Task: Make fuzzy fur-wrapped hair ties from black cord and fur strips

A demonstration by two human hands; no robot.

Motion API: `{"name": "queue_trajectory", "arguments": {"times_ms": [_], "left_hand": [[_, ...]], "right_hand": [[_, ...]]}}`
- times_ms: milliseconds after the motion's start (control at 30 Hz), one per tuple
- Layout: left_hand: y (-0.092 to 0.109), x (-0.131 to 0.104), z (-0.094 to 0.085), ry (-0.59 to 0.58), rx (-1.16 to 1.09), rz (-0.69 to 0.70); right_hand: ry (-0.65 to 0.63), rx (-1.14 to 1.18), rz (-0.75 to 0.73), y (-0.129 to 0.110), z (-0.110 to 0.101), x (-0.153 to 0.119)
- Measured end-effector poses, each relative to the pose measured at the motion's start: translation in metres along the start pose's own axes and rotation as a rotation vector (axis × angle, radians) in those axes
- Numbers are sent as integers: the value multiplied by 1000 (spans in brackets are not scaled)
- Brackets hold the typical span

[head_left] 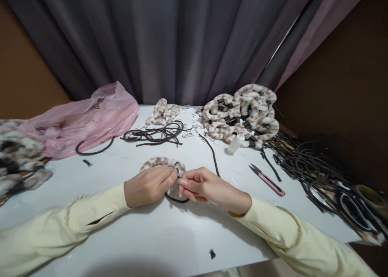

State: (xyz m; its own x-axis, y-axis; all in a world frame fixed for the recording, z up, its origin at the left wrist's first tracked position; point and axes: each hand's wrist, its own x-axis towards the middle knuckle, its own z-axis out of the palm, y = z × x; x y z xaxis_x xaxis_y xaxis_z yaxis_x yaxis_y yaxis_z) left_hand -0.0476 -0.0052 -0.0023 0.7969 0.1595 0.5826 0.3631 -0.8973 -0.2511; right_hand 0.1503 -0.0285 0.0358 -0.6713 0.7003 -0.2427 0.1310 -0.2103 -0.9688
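My left hand (150, 184) is closed over the near side of a fuzzy white-and-brown spotted fabric tube (158, 161), which curves behind my fingers. My right hand (206, 186) pinches close beside it, thumb against fingertips, at an end of black cord. Below the hands a loop of this black cord (178, 200) bows toward me over the table. A dark ring-like bit (177, 165) shows at the tube's right end. The exact spot where tube and cord meet is hidden by my fingers.
On the white table (121, 240) lie a bundle of black cords (157, 133), a pile of fuzzy rings (242, 113), a small white bottle (235, 143) and pink-handled scissors (268, 181). A pink plastic bag (91, 121) stands left; more black cords (306, 160) heap right.
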Motion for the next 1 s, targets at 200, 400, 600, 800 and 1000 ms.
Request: {"name": "queue_trajectory", "arguments": {"times_ms": [200,400,600,800,1000], "left_hand": [[1,-4,3,-86,-10,23],[11,1,-4,-196,-194,59],[11,1,-4,-191,-316,-15],[10,4,-7,-170,-328,-11],[20,10,-11,-163,-216,104]], "right_hand": [[70,-565,-57,1,-9,0],[127,-1336,-396,5,-15,-2],[70,-1320,-427,5,-19,-2],[122,-1366,-532,6,-19,1],[219,-1463,-710,12,-16,4]]}}
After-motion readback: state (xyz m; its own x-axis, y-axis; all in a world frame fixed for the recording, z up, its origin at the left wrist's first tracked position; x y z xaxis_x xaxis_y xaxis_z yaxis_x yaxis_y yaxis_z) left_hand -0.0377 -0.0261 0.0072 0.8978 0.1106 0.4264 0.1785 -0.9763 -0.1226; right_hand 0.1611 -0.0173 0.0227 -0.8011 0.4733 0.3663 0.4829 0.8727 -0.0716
